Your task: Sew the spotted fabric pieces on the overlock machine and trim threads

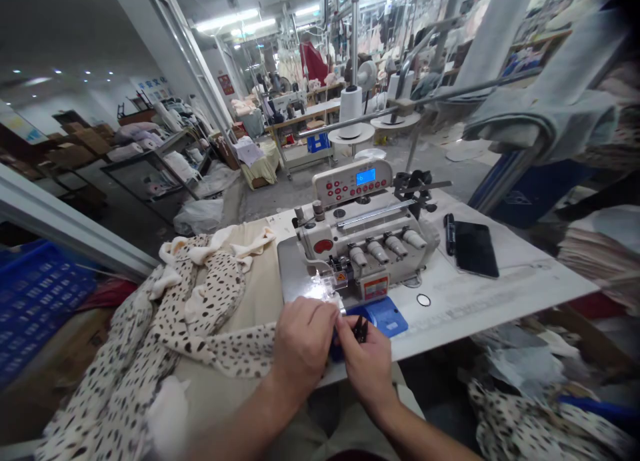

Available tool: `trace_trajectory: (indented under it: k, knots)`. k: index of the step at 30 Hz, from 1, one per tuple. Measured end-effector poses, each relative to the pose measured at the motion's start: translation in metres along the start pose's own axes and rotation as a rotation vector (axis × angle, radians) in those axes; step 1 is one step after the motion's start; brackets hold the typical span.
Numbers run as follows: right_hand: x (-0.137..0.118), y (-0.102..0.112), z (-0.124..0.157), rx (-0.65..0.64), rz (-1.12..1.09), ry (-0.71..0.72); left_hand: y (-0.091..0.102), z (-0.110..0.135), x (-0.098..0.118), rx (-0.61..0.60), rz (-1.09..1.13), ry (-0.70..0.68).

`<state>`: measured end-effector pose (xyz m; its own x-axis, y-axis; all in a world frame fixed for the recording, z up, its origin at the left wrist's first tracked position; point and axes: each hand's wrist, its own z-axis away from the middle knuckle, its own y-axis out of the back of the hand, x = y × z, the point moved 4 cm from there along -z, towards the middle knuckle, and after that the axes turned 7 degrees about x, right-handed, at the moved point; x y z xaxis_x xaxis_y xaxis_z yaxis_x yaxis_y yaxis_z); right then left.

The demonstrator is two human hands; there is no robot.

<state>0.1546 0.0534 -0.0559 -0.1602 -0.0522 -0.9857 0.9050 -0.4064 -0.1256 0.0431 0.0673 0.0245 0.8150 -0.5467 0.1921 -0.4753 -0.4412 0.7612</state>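
Left hand [300, 341] covers spotted fabric [235, 351]; right hand [369, 362] pinches black tool [360, 328].

L hand [303, 344] holds fabric [220, 349]; R hand [369, 366], black item [361, 329].

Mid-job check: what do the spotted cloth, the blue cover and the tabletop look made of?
The spotted cloth: soft matte fabric, maybe fleecy; drapes in thick folds. The blue cover: probably moulded plastic, smooth, slight sheen. The tabletop: seemingly white laminate, flat, lightly glossy. The small dark thing pinched in the right hand: too small to judge.
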Motion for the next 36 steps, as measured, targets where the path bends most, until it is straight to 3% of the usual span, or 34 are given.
trace_trajectory:
  k: [5,9,12,16,20,25,29,36]
  knots:
    - [-0.001,0.022,-0.005,-0.126,0.012,-0.027,0.0,0.013,0.006,-0.019,-0.023,0.001]
    - [-0.023,0.047,-0.019,-0.259,0.07,0.004,0.0,0.022,0.008,0.004,-0.059,-0.053]
    - [-0.051,0.054,-0.033,-0.341,0.302,0.149,-0.001,0.025,0.006,0.025,-0.071,-0.074]
    - [-0.076,0.045,-0.041,-0.453,0.682,0.431,-0.004,0.028,0.002,0.01,-0.059,-0.063]
    - [-0.081,0.036,-0.038,-0.405,1.04,0.706,-0.006,0.029,0.003,0.003,-0.073,-0.06]
    - [-0.088,0.025,-0.029,-0.312,1.219,0.943,-0.003,0.029,0.004,0.02,-0.071,-0.06]
    - [-0.094,0.016,-0.025,-0.287,1.293,0.993,-0.003,0.029,0.003,0.035,-0.068,-0.064]
    - [-0.097,0.011,-0.021,-0.291,1.377,0.959,-0.007,0.031,0.001,0.084,-0.078,-0.077]
